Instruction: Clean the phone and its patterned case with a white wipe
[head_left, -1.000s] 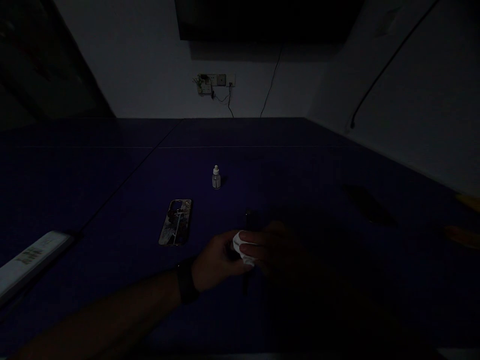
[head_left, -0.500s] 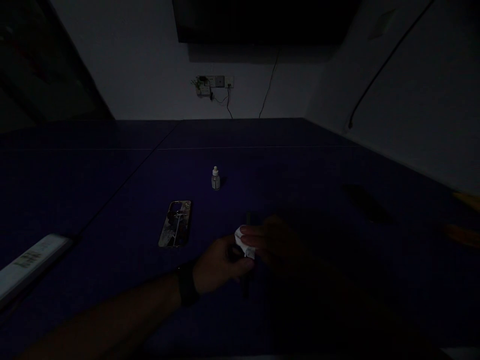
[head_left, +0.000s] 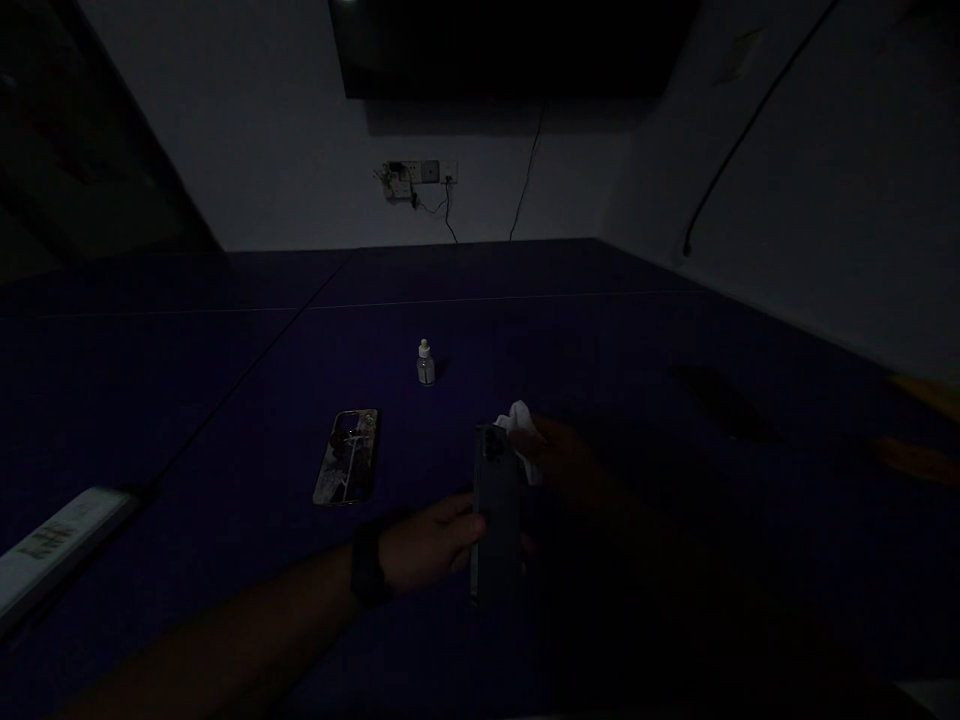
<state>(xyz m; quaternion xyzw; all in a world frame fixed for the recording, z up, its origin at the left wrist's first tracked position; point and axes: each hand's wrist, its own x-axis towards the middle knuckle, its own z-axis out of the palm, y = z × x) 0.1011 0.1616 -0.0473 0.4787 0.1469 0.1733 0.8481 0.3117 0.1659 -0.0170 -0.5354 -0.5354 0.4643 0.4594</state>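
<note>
My left hand, with a dark band on its wrist, grips a dark smartphone by its left side. The phone's back with its camera block faces me, and its long side runs up and down. At its upper right edge, my right hand pinches a crumpled white tissue or cloth, touching or very close to the phone's corner. Much of the right hand and forearm is lost in the dark. Left of the hands lies a patterned phone case. Beyond them stands a small dropper bottle with a white cap.
Everything rests on a dark blue-purple surface. A white power strip lies at the left edge. On the right are a dark flat object and an orange item. A screen hangs on the wall behind.
The phone has turned from edge-on to showing its back. My right hand with the white tissue or cloth has moved up to the phone's top corner. The view has shifted slightly.
</note>
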